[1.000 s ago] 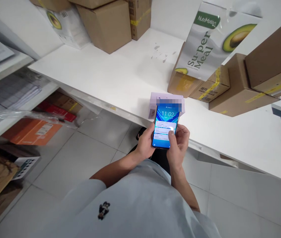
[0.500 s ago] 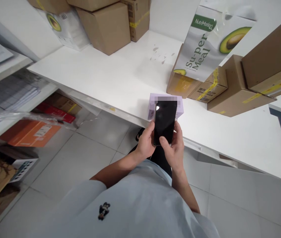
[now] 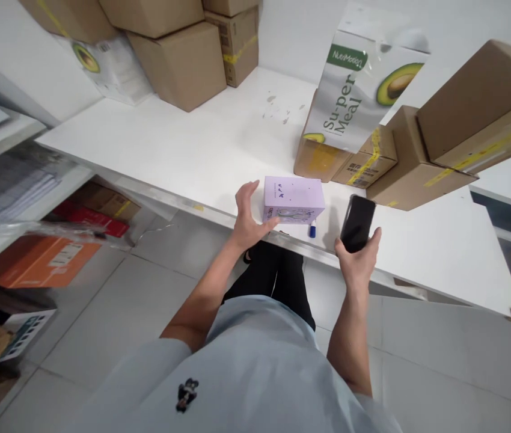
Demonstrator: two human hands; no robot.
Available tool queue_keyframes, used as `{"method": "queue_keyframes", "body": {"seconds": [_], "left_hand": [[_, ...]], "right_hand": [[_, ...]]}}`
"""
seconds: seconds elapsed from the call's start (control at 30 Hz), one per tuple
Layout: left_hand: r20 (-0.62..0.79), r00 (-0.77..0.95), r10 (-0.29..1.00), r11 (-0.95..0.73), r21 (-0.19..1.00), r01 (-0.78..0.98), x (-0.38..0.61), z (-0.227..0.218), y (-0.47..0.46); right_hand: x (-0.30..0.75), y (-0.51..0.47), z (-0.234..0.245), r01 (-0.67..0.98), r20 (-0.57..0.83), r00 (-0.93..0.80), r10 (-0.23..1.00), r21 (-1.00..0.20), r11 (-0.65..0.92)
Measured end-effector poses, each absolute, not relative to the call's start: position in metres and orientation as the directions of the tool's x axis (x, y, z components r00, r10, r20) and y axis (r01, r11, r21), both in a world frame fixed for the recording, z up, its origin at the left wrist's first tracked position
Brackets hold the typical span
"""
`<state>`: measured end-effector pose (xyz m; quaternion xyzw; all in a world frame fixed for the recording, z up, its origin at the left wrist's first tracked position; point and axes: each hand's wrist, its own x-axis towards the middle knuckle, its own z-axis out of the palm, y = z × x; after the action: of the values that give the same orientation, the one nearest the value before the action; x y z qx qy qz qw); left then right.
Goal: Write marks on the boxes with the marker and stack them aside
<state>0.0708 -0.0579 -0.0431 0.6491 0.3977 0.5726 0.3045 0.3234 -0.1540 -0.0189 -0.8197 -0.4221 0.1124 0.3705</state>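
Observation:
A black smartphone (image 3: 358, 221) is gripped by my right hand (image 3: 358, 260), its screen facing up, over the front part of the table. My left hand (image 3: 250, 221) holds nothing; thumb and fingers are spread at the left end of a lilac box (image 3: 295, 191). The thumb is close to the box's lower left corner; I cannot tell whether it touches. Printed patterns cover the box's front side. Just in front of the box lies a blue and white marker or cap-like piece (image 3: 312, 230), partly hidden by it.
On the white table (image 3: 183, 144), a white avocado-printed carton (image 3: 358, 90) and cardboard boxes (image 3: 400, 162) stand at the right. More cardboard boxes (image 3: 183, 63) are stacked at the back left. Shelves with papers (image 3: 7, 186) and an orange box (image 3: 43, 258) are at the left.
The phone has gone from both hands to my right hand alone and moved right. My left hand has let go of it and opened beside the lilac box, which is now uncovered.

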Motion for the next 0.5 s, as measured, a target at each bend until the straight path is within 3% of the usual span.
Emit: {"method": "queue_keyframes", "body": {"seconds": [0.13,0.33,0.43,0.5], "left_hand": [[0.360,0.253,0.898,-0.405,0.900,0.158,0.059,-0.073,-0.011],[0.222,0.441,0.870,-0.226,0.973,-0.043,0.065,-0.081,0.018],[0.203,0.419,0.885,-0.173,0.979,-0.108,0.066,-0.074,0.016],[0.175,0.384,0.907,-0.122,0.980,-0.159,0.062,-0.067,0.011]], "right_hand": [[0.343,-0.126,-0.027,0.613,0.031,0.682,0.730,-0.568,-0.549],[0.338,-0.104,-0.040,0.754,0.027,0.586,0.810,-0.384,-0.533],[0.337,-0.104,-0.040,0.737,0.012,0.591,0.807,-0.416,-0.533],[0.337,-0.109,-0.033,0.701,0.007,0.556,0.831,-0.541,-0.464]]}}
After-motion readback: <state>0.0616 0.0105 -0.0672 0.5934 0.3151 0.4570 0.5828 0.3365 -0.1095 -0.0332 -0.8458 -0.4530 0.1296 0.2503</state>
